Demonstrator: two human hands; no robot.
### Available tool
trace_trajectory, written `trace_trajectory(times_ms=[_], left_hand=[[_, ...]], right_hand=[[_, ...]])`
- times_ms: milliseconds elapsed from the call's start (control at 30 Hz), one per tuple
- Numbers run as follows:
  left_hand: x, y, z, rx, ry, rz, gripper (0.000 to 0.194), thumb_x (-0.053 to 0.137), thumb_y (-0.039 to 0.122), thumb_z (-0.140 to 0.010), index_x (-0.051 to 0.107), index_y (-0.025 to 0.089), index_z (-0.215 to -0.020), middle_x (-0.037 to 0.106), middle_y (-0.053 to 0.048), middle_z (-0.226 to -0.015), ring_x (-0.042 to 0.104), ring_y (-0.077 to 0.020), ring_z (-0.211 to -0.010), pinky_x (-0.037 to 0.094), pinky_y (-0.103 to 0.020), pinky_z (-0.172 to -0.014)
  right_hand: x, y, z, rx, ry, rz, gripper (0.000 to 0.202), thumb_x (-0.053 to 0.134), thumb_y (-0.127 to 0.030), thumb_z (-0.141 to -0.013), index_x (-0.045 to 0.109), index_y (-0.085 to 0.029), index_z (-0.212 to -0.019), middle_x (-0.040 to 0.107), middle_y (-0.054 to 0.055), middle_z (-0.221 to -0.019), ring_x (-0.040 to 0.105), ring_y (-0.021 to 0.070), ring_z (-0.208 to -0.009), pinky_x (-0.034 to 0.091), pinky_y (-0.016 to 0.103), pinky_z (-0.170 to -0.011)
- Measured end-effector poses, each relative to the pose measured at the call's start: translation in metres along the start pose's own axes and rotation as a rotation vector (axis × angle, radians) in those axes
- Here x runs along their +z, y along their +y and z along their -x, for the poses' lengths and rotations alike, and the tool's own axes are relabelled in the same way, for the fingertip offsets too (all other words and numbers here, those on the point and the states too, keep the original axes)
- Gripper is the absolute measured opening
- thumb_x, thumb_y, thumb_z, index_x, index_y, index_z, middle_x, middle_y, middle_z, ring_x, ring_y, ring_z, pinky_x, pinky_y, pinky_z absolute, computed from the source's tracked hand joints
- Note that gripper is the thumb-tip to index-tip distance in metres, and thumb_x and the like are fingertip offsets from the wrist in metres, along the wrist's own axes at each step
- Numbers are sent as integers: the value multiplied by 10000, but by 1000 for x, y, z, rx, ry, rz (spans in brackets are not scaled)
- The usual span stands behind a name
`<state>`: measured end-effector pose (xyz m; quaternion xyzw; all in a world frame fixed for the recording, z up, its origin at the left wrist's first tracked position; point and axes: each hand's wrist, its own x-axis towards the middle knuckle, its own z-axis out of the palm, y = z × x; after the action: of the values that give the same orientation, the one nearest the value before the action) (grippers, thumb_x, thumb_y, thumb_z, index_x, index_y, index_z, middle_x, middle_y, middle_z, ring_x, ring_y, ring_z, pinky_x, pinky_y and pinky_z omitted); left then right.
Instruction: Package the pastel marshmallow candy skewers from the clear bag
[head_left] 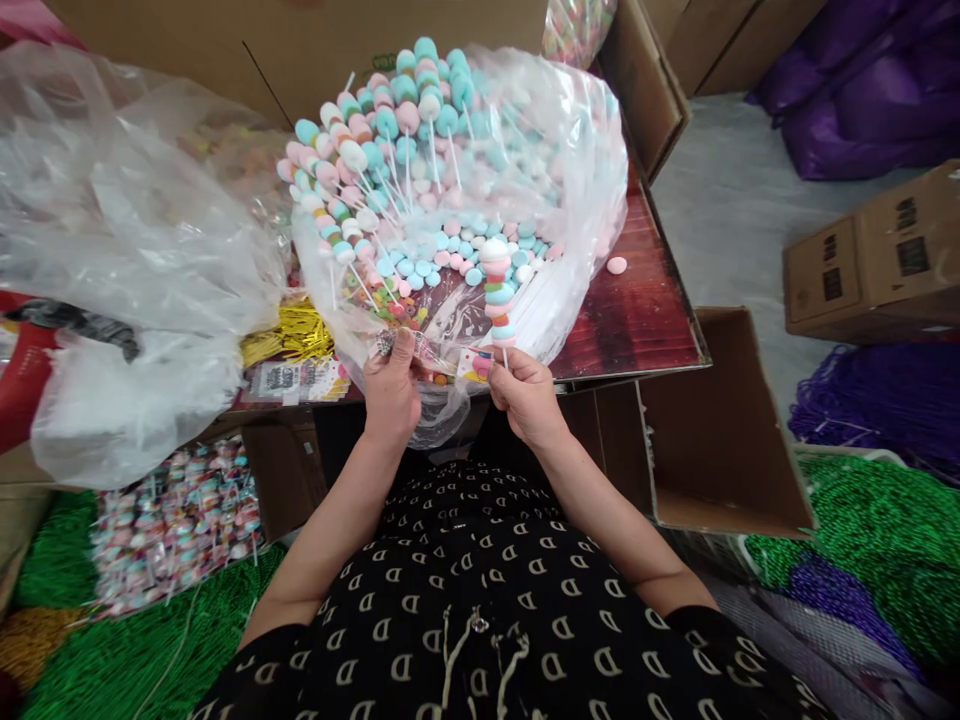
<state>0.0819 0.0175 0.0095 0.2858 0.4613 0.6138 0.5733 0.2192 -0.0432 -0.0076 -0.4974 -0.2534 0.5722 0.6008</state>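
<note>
Dark red counter (637, 320) bearing candy skewers (409, 118) in an open plastic bag (600, 170). Over the near edge, the left hand (394, 388) pinches a clear wrapper (429, 352); the right hand (526, 392), closed, grips one upright candy skewer (498, 292) by its stick (505, 354).

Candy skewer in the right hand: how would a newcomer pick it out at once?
Find the dark red table, then the clear plastic bag of candy on it. At the bag's near side, the right hand holds the candy skewer upright, topped in white. Unlike the bunched skewers farther back, it stands alone.
</note>
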Motion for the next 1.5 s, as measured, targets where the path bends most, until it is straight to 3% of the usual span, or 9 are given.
trace_trajectory(times_ms=[133,233,400,600,733,833,1133,1300,1500], left_hand=[[-2,-4,5,53,-88,-53,465,956,509,-651,615,194,-684,592,68,-582,531,-65,-484,420,-201,-448],[-3,-8,10,28,-141,-89,484,954,546,-635,633,189,-699,591,65,-553,514,-69,-444,428,-208,-431],[-2,-11,14,-39,-78,-118,545,935,555,-665,540,185,-598,494,78,-450,473,-59,-386,369,-187,-382],[2,-6,12,-85,-18,-131,534,924,494,-713,511,186,-573,470,84,-430,455,-53,-363,336,-187,-369],[0,0,2,-133,23,8,505,929,483,-718,526,193,-623,491,88,-469,452,-50,-370,331,-193,-354],[-3,10,-8,-205,53,127,490,933,461,-727,526,193,-675,500,96,-509,455,-37,-388,340,-175,-367],[-7,19,-18,-302,81,220,416,899,400,-793,542,199,-719,484,104,-511,453,-39,-393,343,-177,-383],[-5,16,-17,-255,93,206,406,898,412,-792,561,190,-746,542,91,-558,464,-36,-404,350,-175,-377],[-7,16,-19,-148,53,140,451,892,485,-779,552,195,-719,508,93,-532,476,-43,-411,345,-182,-388]], right_hand=[[-1,3,-4,-16,-67,43,448,916,-490,-619,774,-204,-933,642,-36,-684,478,88,-575,405,219,-520],[1,9,-6,-32,-53,14,383,926,-474,-595,724,-206,-780,645,-30,-682,561,125,-656,503,261,-634],[1,19,-5,-76,10,38,375,834,-491,-686,593,-211,-624,512,-51,-568,454,98,-562,414,238,-540],[2,10,-4,-21,-94,11,412,842,-552,-685,647,-209,-802,531,-58,-633,344,68,-534,248,215,-459],[-1,1,2,-24,-125,-13,524,786,-707,-737,661,-213,-859,420,-92,-550,227,63,-465,166,237,-428],[-13,-4,11,-84,-129,37,490,717,-689,-840,704,-207,-927,368,-95,-527,256,81,-466,205,245,-447],[-55,-29,48,-168,-224,476,289,572,-400,-1008,774,-196,-982,563,-34,-620,451,106,-550,354,258,-554],[-57,-39,51,-300,-320,657,297,526,-332,-1012,785,-190,-985,576,-37,-595,510,107,-544,423,249,-590],[-60,-45,53,-381,-267,872,288,527,-323,-1018,781,-204,-951,622,-15,-619,534,118,-544,442,245,-581]])
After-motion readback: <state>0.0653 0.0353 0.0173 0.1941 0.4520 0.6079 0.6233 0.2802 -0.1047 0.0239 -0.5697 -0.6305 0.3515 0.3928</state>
